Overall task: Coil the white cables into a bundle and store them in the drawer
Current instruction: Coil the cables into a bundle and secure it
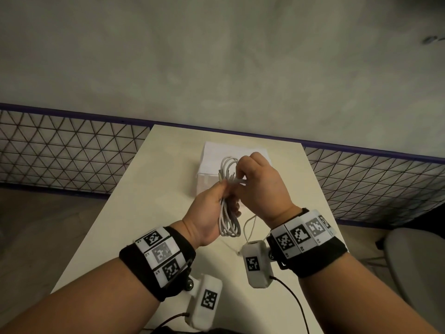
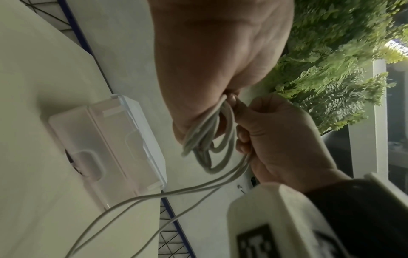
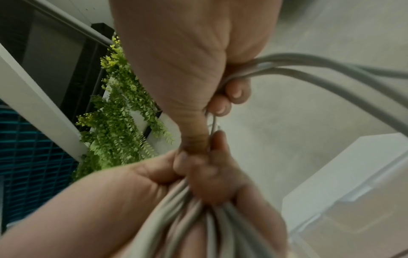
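White cables (image 1: pixel 228 201): several long loops gathered into one coil, held in the air above the middle of the table (image 1: pixel 134 201), forward of the small drawer unit. Left hand (image 1: pixel 208 213): fingers curled round the coil's mid-section, one loop end standing above the fist, the other hanging below it. Right hand (image 1: pixel 261 186): touching the left at the top of the coil, fingers curled, pinching cable strands against the bundle. Loose tails (image 2: pixel 154 195): two strands running from the right hand down onto the tabletop near the wrist cameras, not yet taken into the coil. Drawer unit (image 1: pixel 209 169): translucent white plastic, standing near the far edge of the table, just behind the hands, its front toward the person; whether the drawer is open cannot be told. Table: pale, narrow, its far edge against a blue-railed mesh fence (image 1: pixel 72 155); bare surface to the left of the hands and in front of the unit; the right edge lies close beside the right wrist. Chair (image 1: pixel 414 268): pale, off the table's right side.
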Available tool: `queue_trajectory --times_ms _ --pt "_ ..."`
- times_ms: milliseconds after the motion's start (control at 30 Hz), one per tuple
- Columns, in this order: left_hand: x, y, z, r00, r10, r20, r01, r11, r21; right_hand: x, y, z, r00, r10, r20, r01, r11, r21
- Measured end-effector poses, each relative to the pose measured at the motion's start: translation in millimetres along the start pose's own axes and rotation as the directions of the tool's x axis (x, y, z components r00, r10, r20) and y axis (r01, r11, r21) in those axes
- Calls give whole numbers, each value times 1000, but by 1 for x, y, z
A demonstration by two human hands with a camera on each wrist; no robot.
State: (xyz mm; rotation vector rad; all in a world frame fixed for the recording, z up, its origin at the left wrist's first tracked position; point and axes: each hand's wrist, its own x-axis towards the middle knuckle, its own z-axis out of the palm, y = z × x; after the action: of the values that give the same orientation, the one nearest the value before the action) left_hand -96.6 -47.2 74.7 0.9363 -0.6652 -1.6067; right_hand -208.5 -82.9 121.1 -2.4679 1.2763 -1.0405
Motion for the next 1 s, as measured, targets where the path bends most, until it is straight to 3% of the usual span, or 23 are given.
queue_trajectory --times_ms 100,233,400,466,566,700,833,1000 --pt "-1 3 -1 999 -32 33 30 999 35 2 7 -5 995 82 62 -84 996 19" --pt "3 14 -10 992 101 -72 -91 988 127 -2 11 -19 937 268 224 -321 915 246" --pt "7 25 -9 947 214 -239 -177 970 168 -17 12 -11 893 282 351 -360 915 183" --pt "6 21 -3 938 235 -257 -192 964 182 -20 10 -4 870 317 376 -431 860 273" --pt "3 12 2 934 268 -235 -194 936 294 -16 6 -4 850 391 352 -522 706 477" --pt "0 0 4 947 271 -174 -183 897 402 -3 2 -13 839 428 337 -539 559 630" --pt "-2 -5 4 968 214 -131 -153 916 370 4 1 -14 825 480 299 -531 477 700" --pt "-4 -2 1 977 207 -54 -171 905 390 4 -1 -8 825 510 245 -504 466 727"
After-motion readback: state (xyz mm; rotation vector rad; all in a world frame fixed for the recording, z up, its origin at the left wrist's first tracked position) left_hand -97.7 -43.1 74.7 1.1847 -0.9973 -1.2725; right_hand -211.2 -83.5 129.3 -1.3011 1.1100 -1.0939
